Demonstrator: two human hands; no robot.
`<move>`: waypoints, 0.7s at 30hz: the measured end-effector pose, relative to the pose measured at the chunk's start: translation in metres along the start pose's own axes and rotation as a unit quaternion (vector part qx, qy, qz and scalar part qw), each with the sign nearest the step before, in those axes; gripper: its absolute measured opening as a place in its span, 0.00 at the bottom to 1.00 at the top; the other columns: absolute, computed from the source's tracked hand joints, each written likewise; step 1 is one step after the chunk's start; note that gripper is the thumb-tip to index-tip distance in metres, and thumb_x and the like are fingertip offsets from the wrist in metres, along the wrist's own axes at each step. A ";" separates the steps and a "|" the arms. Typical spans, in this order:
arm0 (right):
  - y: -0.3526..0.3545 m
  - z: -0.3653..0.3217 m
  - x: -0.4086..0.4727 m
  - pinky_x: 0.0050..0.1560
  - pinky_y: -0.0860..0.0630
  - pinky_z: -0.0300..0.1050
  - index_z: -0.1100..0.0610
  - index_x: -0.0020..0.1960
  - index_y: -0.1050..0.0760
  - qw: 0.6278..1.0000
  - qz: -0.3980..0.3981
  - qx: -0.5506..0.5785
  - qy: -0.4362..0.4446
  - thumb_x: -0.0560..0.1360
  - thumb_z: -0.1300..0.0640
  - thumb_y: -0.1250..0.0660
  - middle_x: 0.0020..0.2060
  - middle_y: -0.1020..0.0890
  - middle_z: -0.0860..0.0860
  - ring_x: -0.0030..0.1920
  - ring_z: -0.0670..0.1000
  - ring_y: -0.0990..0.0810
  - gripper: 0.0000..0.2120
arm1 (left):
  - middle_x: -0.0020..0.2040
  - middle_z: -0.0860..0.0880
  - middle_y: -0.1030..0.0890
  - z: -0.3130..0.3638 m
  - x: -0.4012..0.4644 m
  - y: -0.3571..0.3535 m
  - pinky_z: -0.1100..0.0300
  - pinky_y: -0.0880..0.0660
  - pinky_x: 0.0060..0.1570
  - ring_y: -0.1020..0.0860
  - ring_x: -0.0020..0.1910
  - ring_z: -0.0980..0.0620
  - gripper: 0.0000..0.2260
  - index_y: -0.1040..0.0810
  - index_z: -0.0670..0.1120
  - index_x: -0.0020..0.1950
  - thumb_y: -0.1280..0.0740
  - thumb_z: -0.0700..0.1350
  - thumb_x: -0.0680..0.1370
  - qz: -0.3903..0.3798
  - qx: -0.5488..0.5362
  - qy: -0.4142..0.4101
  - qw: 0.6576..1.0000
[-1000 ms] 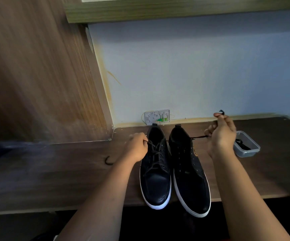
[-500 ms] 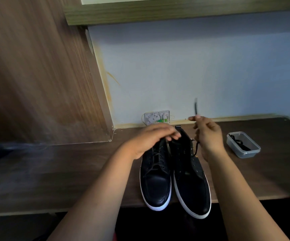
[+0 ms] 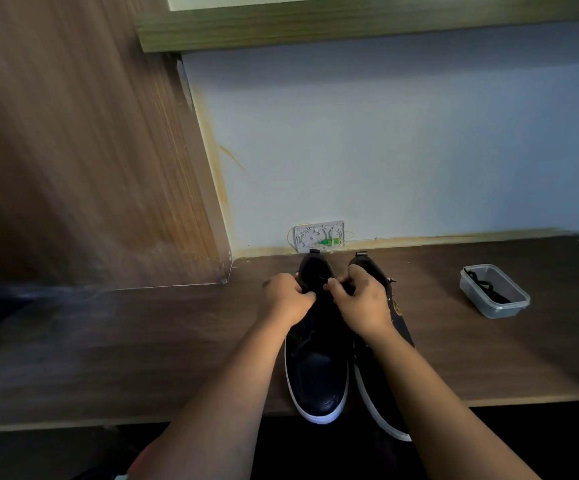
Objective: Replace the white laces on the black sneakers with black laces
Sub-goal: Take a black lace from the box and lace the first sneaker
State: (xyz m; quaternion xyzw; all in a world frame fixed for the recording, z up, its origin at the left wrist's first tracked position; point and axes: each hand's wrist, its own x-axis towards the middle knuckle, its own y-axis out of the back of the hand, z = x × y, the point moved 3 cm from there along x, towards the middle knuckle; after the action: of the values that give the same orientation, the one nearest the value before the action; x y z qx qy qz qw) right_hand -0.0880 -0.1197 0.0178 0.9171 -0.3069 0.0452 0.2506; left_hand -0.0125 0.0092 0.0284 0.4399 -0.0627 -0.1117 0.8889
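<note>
Two black sneakers with white soles stand side by side on the wooden desk, toes toward me. The left sneaker [image 3: 317, 372] carries a black lace. Over its collar my left hand [image 3: 286, 299] and my right hand [image 3: 362, 304] meet with curled fingers, each pinching an end of the black lace [image 3: 323, 279]. The right sneaker [image 3: 381, 386] is partly hidden under my right forearm. No white lace shows.
A clear plastic tub [image 3: 494, 291] holding a black lace sits to the right on the desk [image 3: 142, 341]. A white wall socket [image 3: 319, 236] is behind the shoes. A wooden panel rises at the left. The sneakers' toes overhang the desk's front edge.
My right hand came down and left from beside the right sneaker to the left sneaker's collar. My left hand stayed there, and both now pinch the lace close together.
</note>
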 end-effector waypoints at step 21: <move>0.052 -0.028 0.013 0.44 0.24 0.44 0.55 0.41 0.18 0.913 0.044 0.403 -0.052 0.73 0.62 0.28 0.36 0.17 0.50 0.37 0.49 0.21 0.03 | 0.58 0.51 0.19 0.045 -0.016 0.018 0.61 0.27 0.61 0.22 0.59 0.56 0.09 0.21 0.46 0.58 0.36 0.46 0.80 -0.107 -0.395 -0.124 0.904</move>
State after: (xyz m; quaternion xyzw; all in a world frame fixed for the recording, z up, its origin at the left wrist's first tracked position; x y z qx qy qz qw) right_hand -0.1063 -0.1490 0.0680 0.9267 -0.3152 0.1287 -0.1590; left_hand -0.0344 -0.0108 0.0696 0.0395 -0.0756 -0.2757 0.9574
